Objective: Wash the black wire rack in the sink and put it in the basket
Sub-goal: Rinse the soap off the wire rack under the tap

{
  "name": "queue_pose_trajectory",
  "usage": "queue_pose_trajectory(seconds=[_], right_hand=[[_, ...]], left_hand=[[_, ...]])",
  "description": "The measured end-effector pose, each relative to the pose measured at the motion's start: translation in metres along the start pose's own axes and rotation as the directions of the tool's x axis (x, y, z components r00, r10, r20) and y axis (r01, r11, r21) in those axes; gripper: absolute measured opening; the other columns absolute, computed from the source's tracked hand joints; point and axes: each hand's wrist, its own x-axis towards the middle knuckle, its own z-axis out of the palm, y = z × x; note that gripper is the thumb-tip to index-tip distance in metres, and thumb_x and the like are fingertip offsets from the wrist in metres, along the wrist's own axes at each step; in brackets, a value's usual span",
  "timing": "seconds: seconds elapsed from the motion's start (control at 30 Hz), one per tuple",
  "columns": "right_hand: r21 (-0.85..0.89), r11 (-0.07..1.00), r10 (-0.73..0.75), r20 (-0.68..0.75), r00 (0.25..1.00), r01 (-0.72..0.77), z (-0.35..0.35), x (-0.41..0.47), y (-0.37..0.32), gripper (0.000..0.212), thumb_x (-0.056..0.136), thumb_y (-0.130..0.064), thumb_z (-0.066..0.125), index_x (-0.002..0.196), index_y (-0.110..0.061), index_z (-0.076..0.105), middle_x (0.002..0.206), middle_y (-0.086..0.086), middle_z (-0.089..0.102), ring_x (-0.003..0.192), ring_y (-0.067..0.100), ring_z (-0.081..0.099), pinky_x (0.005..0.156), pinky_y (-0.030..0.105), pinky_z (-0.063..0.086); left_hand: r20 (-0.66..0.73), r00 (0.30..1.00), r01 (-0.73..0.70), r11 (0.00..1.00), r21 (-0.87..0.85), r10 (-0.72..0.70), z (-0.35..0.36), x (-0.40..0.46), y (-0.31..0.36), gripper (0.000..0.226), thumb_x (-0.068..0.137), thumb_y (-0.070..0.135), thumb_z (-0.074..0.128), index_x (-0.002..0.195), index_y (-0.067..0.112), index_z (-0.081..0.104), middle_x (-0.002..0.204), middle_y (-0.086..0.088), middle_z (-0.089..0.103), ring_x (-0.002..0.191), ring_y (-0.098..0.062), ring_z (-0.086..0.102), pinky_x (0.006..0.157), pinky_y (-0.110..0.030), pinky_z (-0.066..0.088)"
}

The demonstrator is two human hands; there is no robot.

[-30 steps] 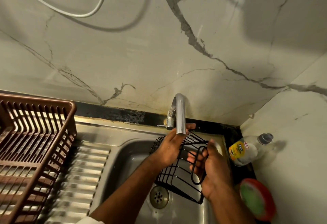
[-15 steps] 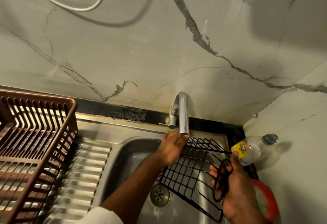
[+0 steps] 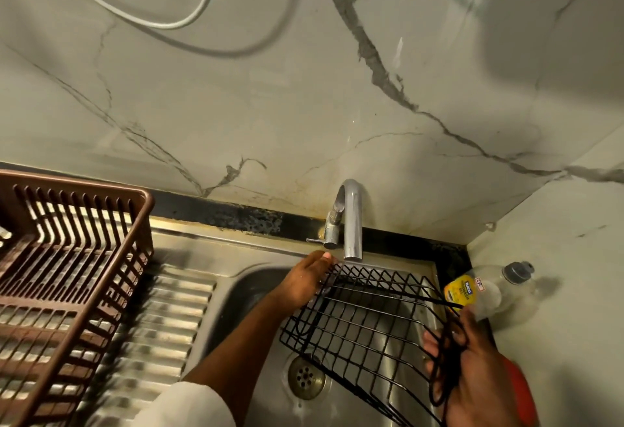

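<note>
The black wire rack (image 3: pixel 364 322) is held over the steel sink (image 3: pixel 250 291), tilted, its grid facing up just below the tap's spout. My left hand (image 3: pixel 305 283) grips the rack's far left corner. At the lower right, my right hand (image 3: pixel 472 369) holds the rack's looped wire handle with its fingers curled round it. The brown plastic basket (image 3: pixel 135 251) stands at the left on the ribbed drainboard.
A chrome tap (image 3: pixel 351 220) rises behind the sink; no water shows at its spout. The drain (image 3: pixel 306 377) lies under the rack. A clear soap bottle (image 3: pixel 486 288) lies on the right counter beside a red round object (image 3: pixel 520 389). Marble walls close the back and right.
The rack has been swung open and spread to the right. My right hand moved right and down with the handle loop; my left hand shifted slightly left, off the spout.
</note>
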Motion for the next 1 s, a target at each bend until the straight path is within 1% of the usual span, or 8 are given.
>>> queue_pose_trajectory(seconds=[0.17, 0.3, 0.4, 0.53, 0.6, 0.73, 0.9, 1.0], right_hand=[[0.185, 0.969, 0.131, 0.174, 0.976, -0.163, -0.019, 0.014, 0.012, 0.053, 0.092, -0.056, 0.05, 0.054, -0.02, 0.045, 0.05, 0.002, 0.03, 0.035, 0.014, 0.031, 0.037, 0.019, 0.025], [0.154, 0.931, 0.248, 0.396, 0.884, -0.331, -0.043, 0.049, 0.034, 0.055, 0.07, -0.06, 0.082, 0.069, -0.009, 0.062, 0.058, 0.02, 0.055, 0.048, 0.03, 0.059, 0.057, 0.043, 0.051], [0.004, 0.932, 0.331, 0.395, 0.857, -0.362, -0.063, 0.077, 0.047, 0.068, 0.1, -0.064, 0.029, 0.075, -0.012, 0.065, 0.065, 0.006, 0.056, 0.058, 0.031, 0.063, 0.068, 0.039, 0.042], [0.203, 0.954, 0.077, 0.548, 0.833, -0.221, -0.099, 0.116, 0.084, 0.068, 0.107, -0.055, 0.024, 0.138, 0.001, 0.046, 0.136, 0.025, 0.055, 0.129, 0.034, 0.053, 0.108, 0.042, 0.036], [-0.129, 0.991, 0.08, 0.317, 0.945, -0.041, -0.082, 0.076, 0.08, 0.093, 0.084, -0.079, 0.051, 0.136, -0.001, 0.054, 0.128, 0.027, 0.063, 0.12, 0.038, 0.061, 0.1, 0.049, 0.042], [-0.531, 0.808, -0.013, 0.416, 0.909, 0.254, -0.051, 0.07, 0.051, 0.119, 0.044, -0.103, 0.053, 0.142, -0.034, 0.05, 0.14, -0.009, 0.046, 0.133, 0.018, 0.042, 0.107, 0.042, 0.041], [-0.674, 0.458, 0.079, 0.68, 0.729, 0.58, -0.022, 0.082, 0.021, 0.125, 0.053, -0.075, 0.085, 0.155, -0.05, 0.016, 0.158, -0.025, 0.026, 0.144, -0.001, 0.03, 0.115, 0.031, 0.036], [-0.597, 0.434, 0.063, 0.767, 0.639, 0.674, 0.009, 0.086, 0.016, 0.13, 0.056, -0.053, 0.096, 0.157, -0.043, 0.014, 0.156, -0.018, 0.039, 0.142, 0.003, 0.04, 0.113, 0.036, 0.042]], left_hand=[[0.161, 0.942, 0.328, 0.912, -0.246, -0.295, -0.021, -0.011, -0.024, 0.069, 0.087, 0.078, 0.052, 0.127, 0.024, 0.07, 0.124, -0.009, 0.073, 0.117, -0.037, 0.065, 0.094, -0.052, 0.056], [0.11, 0.957, 0.289, 0.908, -0.303, -0.268, -0.021, -0.021, -0.023, 0.075, 0.08, 0.081, 0.054, 0.121, 0.021, 0.073, 0.108, -0.006, 0.075, 0.087, -0.023, 0.066, 0.074, -0.036, 0.052], [0.033, 0.974, 0.226, 0.954, -0.199, -0.224, -0.016, -0.026, -0.004, 0.072, 0.076, 0.082, 0.059, 0.111, 0.02, 0.069, 0.096, -0.001, 0.063, 0.081, -0.022, 0.061, 0.065, -0.029, 0.044], [0.045, 0.999, -0.003, 0.999, -0.034, 0.005, -0.01, -0.024, 0.035, 0.025, 0.091, 0.053, 0.061, 0.105, 0.032, 0.064, 0.106, 0.007, 0.063, 0.112, -0.021, 0.06, 0.102, -0.042, 0.05], [0.084, 0.994, -0.073, 0.996, 0.045, 0.069, -0.004, -0.019, 0.05, 0.031, 0.092, 0.043, 0.069, 0.115, 0.024, 0.068, 0.109, 0.004, 0.069, 0.109, -0.018, 0.065, 0.104, -0.042, 0.053], [0.145, 0.986, -0.105, 0.979, 0.173, 0.08, -0.001, -0.008, 0.066, 0.093, 0.063, 0.07, 0.082, 0.135, 0.016, 0.059, 0.123, -0.002, 0.067, 0.116, -0.019, 0.064, 0.104, -0.044, 0.053], [0.195, 0.957, -0.263, 0.925, 0.274, 0.215, 0.004, -0.004, 0.066, 0.018, 0.089, 0.042, 0.075, 0.098, 0.028, 0.069, 0.099, 0.004, 0.071, 0.1, -0.017, 0.069, 0.098, -0.047, 0.057], [0.302, 0.913, -0.375, 0.851, 0.367, 0.273, 0.018, -0.004, 0.063, 0.024, 0.095, 0.046, 0.067, 0.095, 0.023, 0.072, 0.094, 0.001, 0.074, 0.097, -0.018, 0.072, 0.093, -0.051, 0.057]])
